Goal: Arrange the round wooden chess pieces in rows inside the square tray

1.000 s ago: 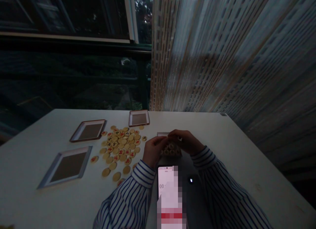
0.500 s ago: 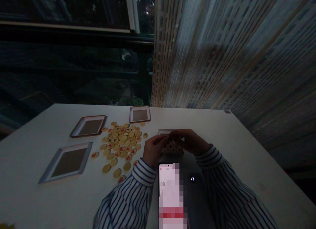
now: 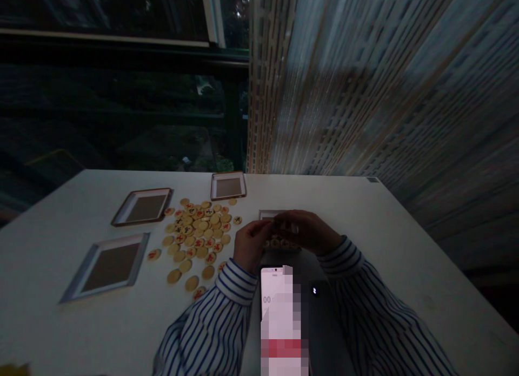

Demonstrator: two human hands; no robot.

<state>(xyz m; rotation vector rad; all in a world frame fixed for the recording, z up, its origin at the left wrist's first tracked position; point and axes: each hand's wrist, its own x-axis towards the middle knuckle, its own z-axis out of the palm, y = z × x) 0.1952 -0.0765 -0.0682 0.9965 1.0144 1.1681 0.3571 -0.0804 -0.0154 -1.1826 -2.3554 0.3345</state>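
Observation:
My left hand [image 3: 249, 245] and my right hand [image 3: 310, 231] meet over a small tray [image 3: 267, 216] that holds a row of round wooden game discs [image 3: 280, 242]. The fingers of both hands are curled together above the discs; what they pinch is hidden in the dim light. A loose pile of pale discs with red and black marks [image 3: 198, 230] lies on the white table [image 3: 60, 322] just left of my left hand. Both arms wear striped sleeves.
Three empty shallow trays lie on the table: one at front left [image 3: 111, 266], one behind it [image 3: 142, 207], a small one at the back [image 3: 227, 186]. A lit phone [image 3: 279, 311] stands between my forearms. A slatted blind [image 3: 365, 84] hangs behind the table.
The hands stay together over the tray, with only small finger shifts. The view has drifted slightly.

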